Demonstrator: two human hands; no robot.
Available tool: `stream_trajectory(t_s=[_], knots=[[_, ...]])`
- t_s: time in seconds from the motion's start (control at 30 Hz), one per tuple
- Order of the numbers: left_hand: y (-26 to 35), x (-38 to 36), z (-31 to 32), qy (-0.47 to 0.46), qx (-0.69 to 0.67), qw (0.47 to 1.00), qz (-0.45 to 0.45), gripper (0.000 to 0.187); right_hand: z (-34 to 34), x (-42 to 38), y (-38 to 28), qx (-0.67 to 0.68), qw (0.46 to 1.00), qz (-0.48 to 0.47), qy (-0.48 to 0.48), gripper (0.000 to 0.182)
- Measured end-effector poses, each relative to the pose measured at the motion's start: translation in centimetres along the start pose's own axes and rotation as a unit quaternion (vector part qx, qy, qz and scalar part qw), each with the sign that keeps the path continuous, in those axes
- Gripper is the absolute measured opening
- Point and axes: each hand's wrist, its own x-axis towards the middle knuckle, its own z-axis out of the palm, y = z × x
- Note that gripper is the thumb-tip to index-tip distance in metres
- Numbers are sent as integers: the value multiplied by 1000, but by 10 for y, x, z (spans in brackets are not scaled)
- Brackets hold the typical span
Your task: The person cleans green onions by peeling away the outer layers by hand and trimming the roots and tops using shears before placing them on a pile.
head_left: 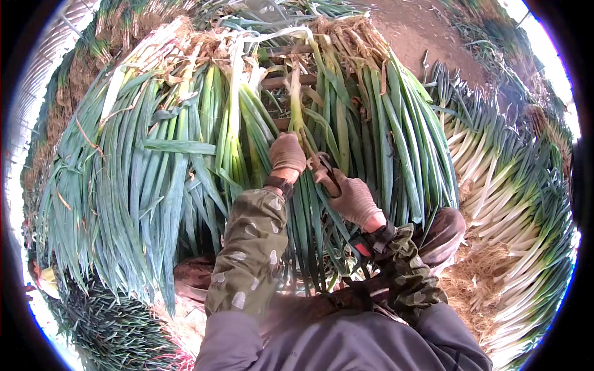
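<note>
My gloved left hand (287, 154) is closed around a long green onion (296, 102), whose pale root end points away from me. Just to the right and nearer to me, my gloved right hand (352, 198) grips a metal tool (328, 174) with a dark handle. The tool's working end lies against the leaves beside my left hand; its exact kind is partly hidden by my fingers. Thick bunches of green onions (154, 154) hang to the left, leaves towards me. More green onions (396, 136) lie to the right, their brown roots at the far end.
Wooden slats (288, 81) show under the onions. A long pile of white-stalked onions (495, 204) runs along the right, beside loose root trimmings (479, 278). Dark green leaves (117, 321) are heaped at lower left. Bare soil (414, 31) lies beyond. My knee (445, 235) is close by.
</note>
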Motion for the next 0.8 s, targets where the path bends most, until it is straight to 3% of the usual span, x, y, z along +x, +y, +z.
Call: stream_trajectory(t_s=[0.27, 0.5, 0.73, 0.8], knots=[[-2, -1, 1, 82, -60, 995, 11, 23, 6, 50, -5, -27, 999, -1, 25, 38], [3, 12, 22, 5, 42, 997, -66, 32, 4, 110, -8, -55, 998, 4, 33, 38], [-5, 28, 36, 20, 25, 998, -58, 40, 0, 165, -15, -44, 998, 38, 39, 44], [-1, 31, 32, -17, -21, 994, -107, 44, 0, 180, -18, -38, 997, 46, 56, 43]])
